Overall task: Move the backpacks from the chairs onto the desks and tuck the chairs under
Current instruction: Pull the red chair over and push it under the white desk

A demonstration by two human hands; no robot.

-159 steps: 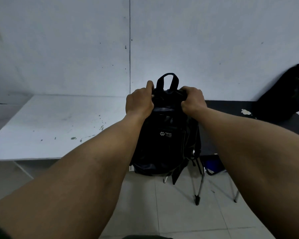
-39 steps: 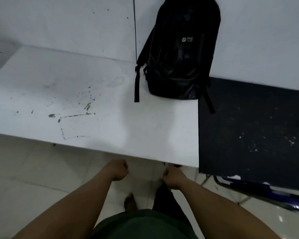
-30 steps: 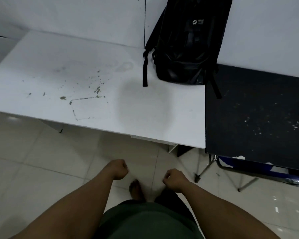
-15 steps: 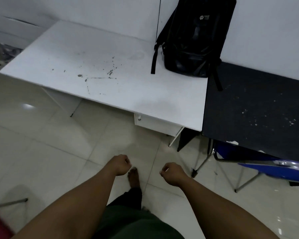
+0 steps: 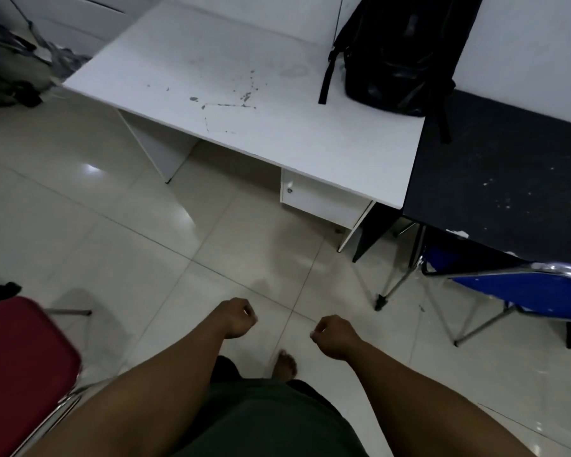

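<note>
Person stepped back from white desk (image 5: 277,133); red chair (image 5: 20,374) entered view.

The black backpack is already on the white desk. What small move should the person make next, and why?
Probably reach the left hand toward the red padded chair at lower left. The black backpack already stands on the white desk, leaning on the wall. Both fists, the right hand too, hold nothing, and that chair stands out on the floor, away from the desk.
</note>
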